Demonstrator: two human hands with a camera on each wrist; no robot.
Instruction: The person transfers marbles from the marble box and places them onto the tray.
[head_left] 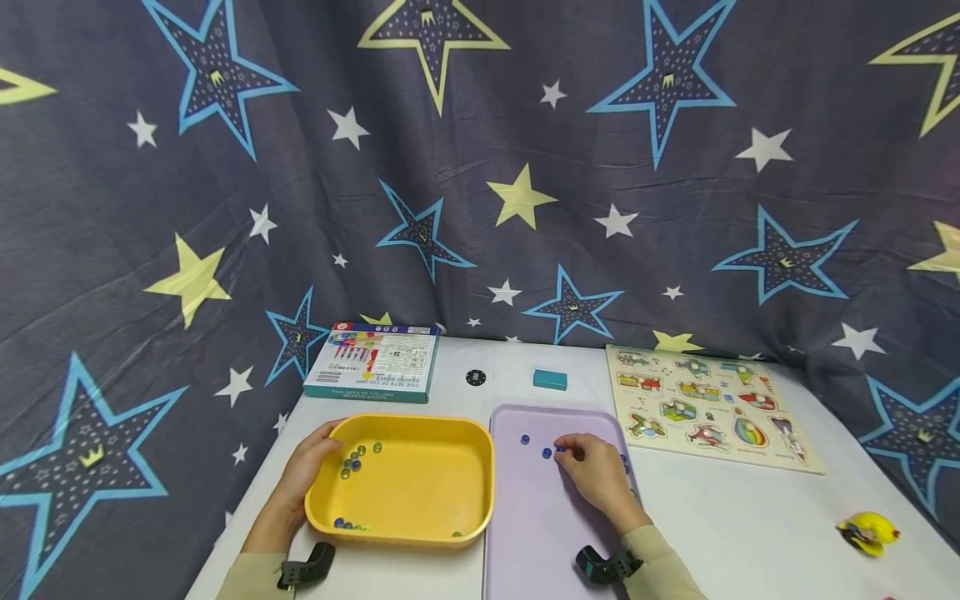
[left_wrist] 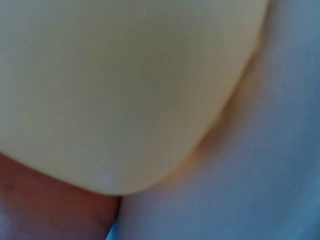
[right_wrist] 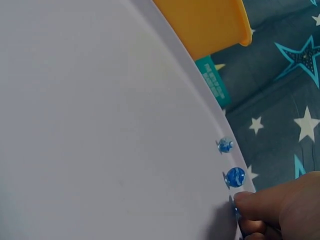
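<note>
My left hand grips the left side of a yellow plastic bin, its thumb up at the rim. Several green and blue glass marbles lie in the bin, mostly along its left side. With thumb and fingertips my right hand pinches a blue marble over a shallow lilac tray. Two swirled blue marbles, one nearer and one farther, sit beside those fingertips in the right wrist view. More marbles line the tray's right edge, partly hidden by the hand. The bin's pale wall fills the left wrist view.
Behind the bin lie a boxed game, a black round chip and a small teal block. A wooden picture puzzle board is at the back right, and a yellow toy duck stands at the right. A star-patterned curtain hangs behind the table.
</note>
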